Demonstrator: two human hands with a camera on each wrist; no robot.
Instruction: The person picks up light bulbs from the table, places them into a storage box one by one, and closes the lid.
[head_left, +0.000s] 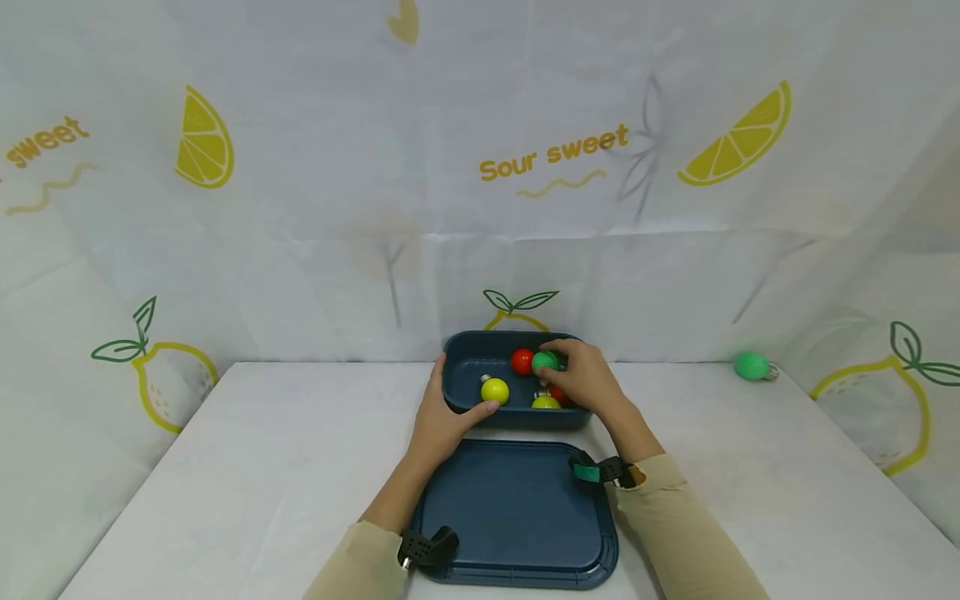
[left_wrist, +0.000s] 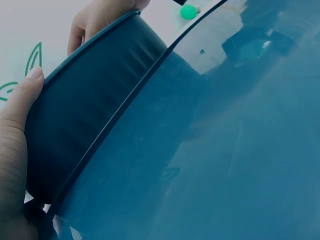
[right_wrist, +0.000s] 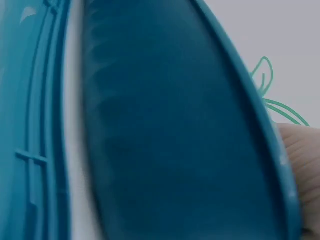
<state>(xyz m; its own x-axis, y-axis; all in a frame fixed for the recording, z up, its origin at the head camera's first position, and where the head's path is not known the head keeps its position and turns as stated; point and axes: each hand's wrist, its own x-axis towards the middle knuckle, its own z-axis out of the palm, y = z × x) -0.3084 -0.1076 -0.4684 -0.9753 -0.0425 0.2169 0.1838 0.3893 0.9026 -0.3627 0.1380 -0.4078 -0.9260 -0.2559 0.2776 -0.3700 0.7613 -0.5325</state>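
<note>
A dark blue plastic box (head_left: 465,367) stands at the back of the table, holding several small coloured light bulbs. My left hand (head_left: 437,423) grips its left end, with the thumb over the front rim; in the left wrist view the thumb lies against the box wall (left_wrist: 95,105). Inside the right part of the box, my right hand (head_left: 581,375) pinches a green bulb (head_left: 545,361). Close by are a red bulb (head_left: 522,362), a yellow bulb (head_left: 495,390) and another yellow bulb (head_left: 546,402). The right wrist view shows mostly the box's outer side (right_wrist: 175,125), with the bulb hidden.
A matching dark blue lid (head_left: 517,517) lies flat in front of the box, under the forearms. Another green bulb (head_left: 752,366) lies at the table's back right. Behind the table hangs a white lemon-print cloth (head_left: 337,183).
</note>
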